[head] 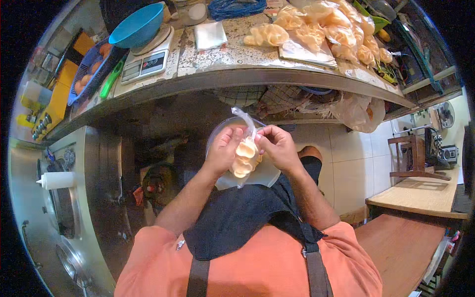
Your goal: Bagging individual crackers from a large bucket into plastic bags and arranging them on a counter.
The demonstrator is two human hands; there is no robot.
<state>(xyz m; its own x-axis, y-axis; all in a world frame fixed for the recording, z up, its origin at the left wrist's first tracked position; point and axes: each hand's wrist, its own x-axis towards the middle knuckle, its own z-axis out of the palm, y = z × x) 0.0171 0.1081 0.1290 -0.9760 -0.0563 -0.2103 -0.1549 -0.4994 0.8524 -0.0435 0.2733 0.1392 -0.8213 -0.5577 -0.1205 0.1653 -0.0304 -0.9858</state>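
Observation:
A clear plastic bag (pixel 245 157) holding pale yellow, rounded pieces of food hangs between my hands, above my lap. My left hand (pixel 225 146) grips the bag's left side near its gathered neck. On the other side, my right hand (pixel 278 146) pinches the neck between thumb and fingers. The bag's twisted end sticks up past my fingers. Beneath both hands is a large round pale container (pixel 265 178), partly hidden by my hands and black apron; its contents are hard to tell.
Ahead, the speckled counter (pixel 230 55) bears a pile of filled bags (pixel 330 29), a stack of clear plastic bags (pixel 210 35), a kitchen scale (pixel 144 67), a blue bowl (pixel 137 26) and a basket of eggs (pixel 87 74). A white squeeze bottle (pixel 58 180) lies left.

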